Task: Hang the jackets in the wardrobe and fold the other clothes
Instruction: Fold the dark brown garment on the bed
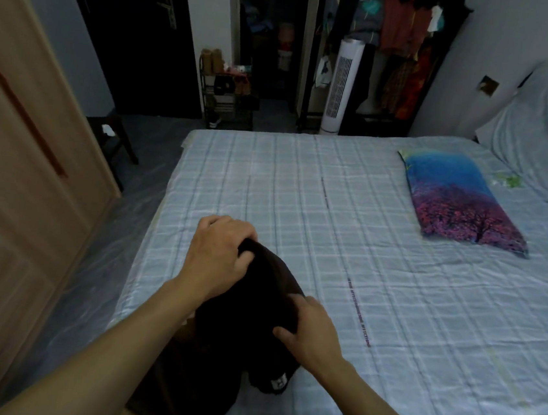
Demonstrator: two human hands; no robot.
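Note:
A dark, almost black garment (248,312) hangs bunched above the near left corner of the bed (392,287). My left hand (220,259) grips its top edge with curled fingers. My right hand (310,333) pinches the fabric lower on the right side. A small pale label shows at the garment's bottom edge. More dark brownish cloth (185,390) lies under it at the bed's near edge. The wardrobe (15,180), light wood with its door shut, fills the left side.
A pillow (459,203) with a blue and pink tree print lies on the right of the checked sheet. Beyond the bed stand a white tower fan (341,86), a rack of hanging clothes (402,35), a shoe shelf (226,97) and a dark stool (114,136).

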